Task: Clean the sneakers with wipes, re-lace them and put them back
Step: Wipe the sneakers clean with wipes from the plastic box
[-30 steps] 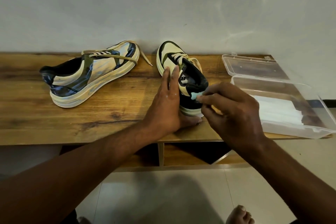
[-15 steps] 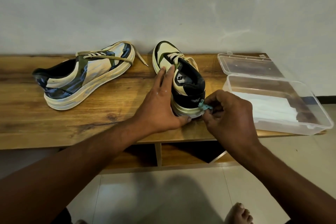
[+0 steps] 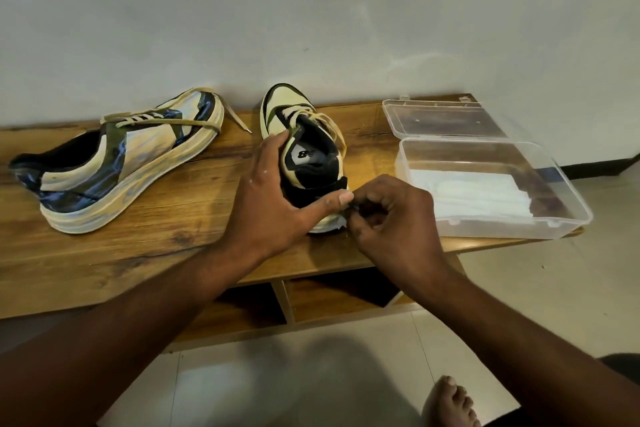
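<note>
Heel cleaning on a sneaker steadied by one hand.
Left hand (image 3: pixel 273 194) grips the sneaker (image 3: pixel 304 149) at its collar and heel; right hand (image 3: pixel 388 218), fingers curled, pinches a wipe (image 3: pixel 341 224) against the heel sole. Firm bracing and short strokes along the sole edge would serve best. Beyond the left hand lies the second sneaker (image 3: pixel 114 163); just past the right, an open wipe box (image 3: pixel 485 180) limits elbow room.

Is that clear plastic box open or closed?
Open: the plastic box has its lid flipped back flat on the bench, white wipes exposed.
</note>
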Motion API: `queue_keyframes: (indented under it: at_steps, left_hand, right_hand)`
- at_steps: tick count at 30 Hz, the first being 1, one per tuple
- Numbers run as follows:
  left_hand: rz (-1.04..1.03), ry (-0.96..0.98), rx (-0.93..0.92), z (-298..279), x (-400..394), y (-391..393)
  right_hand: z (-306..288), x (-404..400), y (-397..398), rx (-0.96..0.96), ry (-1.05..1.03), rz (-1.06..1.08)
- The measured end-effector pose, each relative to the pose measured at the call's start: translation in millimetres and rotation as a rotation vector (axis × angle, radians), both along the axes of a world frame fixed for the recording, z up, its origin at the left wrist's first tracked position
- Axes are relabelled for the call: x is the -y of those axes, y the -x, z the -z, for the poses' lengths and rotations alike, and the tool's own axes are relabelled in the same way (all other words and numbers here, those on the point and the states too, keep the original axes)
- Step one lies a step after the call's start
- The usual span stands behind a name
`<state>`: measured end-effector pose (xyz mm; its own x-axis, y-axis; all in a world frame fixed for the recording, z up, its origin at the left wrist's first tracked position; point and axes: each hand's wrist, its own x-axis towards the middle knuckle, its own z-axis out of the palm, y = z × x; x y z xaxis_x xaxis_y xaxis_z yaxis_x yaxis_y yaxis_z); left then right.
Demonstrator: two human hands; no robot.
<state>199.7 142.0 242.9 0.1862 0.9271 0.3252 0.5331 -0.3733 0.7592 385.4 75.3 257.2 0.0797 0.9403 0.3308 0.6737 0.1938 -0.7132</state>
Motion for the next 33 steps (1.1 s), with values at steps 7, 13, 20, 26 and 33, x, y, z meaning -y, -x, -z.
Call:
queue_keyframes:
  at_steps: [7,13,20,26,33]
  left_hand:
    - [0.062,0.045,0.043,-2.8,-3.9,12.5]
    - [0.208,0.116,0.032,-4.2,-5.6,24.9]
    - [0.222,0.151,0.001,0.0,-7.4,31.5]
    - [0.199,0.155,0.002,-1.0,-7.3,29.3]
    - [0.209,0.157,-0.009,-0.7,-6.6,30.0]
  right_hand:
    - [-3.2,-3.7,7.1,-0.080,-0.156,-0.039]
    - [-13.6,-10.1,22.2,-0.224,-0.253,-0.018]
    - [-23.8,-12.6,37.2,-0.099,-0.370,-0.145]
    - [-22.1,-23.6,14.1,-0.085,-0.183,0.074]
    - [-25.5,-12.8,36.8,-0.043,-0.283,-0.093]
